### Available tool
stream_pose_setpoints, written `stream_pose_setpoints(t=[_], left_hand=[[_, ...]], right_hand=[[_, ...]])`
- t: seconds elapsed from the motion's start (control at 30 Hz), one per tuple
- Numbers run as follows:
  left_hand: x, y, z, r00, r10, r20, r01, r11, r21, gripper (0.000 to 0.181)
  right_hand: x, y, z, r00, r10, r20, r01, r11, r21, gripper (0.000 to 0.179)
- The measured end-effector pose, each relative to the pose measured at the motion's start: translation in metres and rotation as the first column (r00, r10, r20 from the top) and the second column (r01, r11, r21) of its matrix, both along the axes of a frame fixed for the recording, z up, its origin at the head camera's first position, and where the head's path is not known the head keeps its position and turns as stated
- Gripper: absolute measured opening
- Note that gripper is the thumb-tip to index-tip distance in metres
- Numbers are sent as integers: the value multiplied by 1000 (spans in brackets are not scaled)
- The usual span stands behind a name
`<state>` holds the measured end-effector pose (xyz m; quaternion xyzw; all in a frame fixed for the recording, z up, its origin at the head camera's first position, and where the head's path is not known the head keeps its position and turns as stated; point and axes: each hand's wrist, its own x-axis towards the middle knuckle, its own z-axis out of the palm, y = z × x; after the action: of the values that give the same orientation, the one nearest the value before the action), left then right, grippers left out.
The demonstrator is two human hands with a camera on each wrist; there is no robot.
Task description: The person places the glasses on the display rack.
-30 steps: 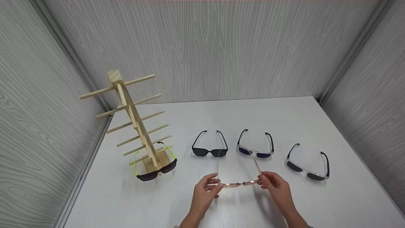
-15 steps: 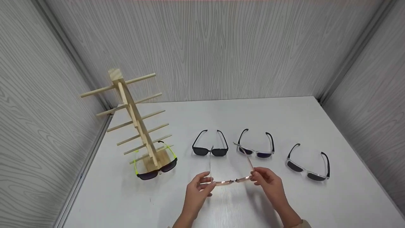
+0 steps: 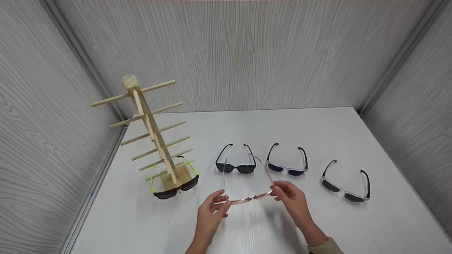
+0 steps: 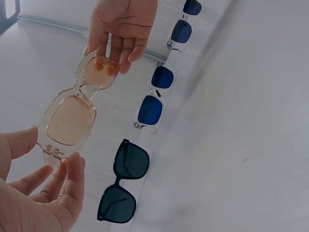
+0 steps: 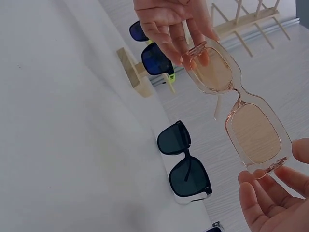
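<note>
Both hands hold a pair of clear-framed sunglasses with pale orange lenses (image 4: pixel 70 118), raised over the table with the temples unfolded and pointing away. My left hand (image 3: pixel 209 216) pinches the left end of the frame between thumb and fingers. At the opposite end, my right hand (image 3: pixel 291 201) pinches the frame near the hinge. In the right wrist view the peach lenses (image 5: pixel 256 130) face the camera, and one lens shows left fingertips through it. Beyond the held pair, black sunglasses (image 3: pixel 244 169) lie on the table, overlapped by a clear temple in the head view.
A wooden display stand (image 3: pixel 155 130) with several dowel pegs rises at the left. Black and neon-yellow sunglasses (image 3: pixel 166 194) hang on its lowest level. Clear-framed sunglasses with blue lenses (image 3: pixel 296 172) and another clear-framed pair (image 3: pixel 354 198) lie to the right. Panels enclose the white table (image 3: pixel 141 225).
Both hands have carried the clear-framed sunglasses leftward, with the right end rising slightly. The grip stays the same, and the other sunglasses and the stand keep their places.
</note>
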<state>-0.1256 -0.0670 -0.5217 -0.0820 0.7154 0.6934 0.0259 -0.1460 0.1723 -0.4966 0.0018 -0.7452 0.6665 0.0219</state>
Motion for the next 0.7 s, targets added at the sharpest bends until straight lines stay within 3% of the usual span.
stream_pose_setpoints(t=[0.3, 0.7], left_hand=[[5, -13, 3, 997, 73, 21, -72, 997, -18, 55], [10, -29, 9, 987, 155, 26, -154, 987, -51, 52]], right_hand=[[-14, -9, -21, 998, 63, -25, -64, 997, -47, 32], [-21, -27, -22, 988, 131, -83, -134, 991, -24, 33]])
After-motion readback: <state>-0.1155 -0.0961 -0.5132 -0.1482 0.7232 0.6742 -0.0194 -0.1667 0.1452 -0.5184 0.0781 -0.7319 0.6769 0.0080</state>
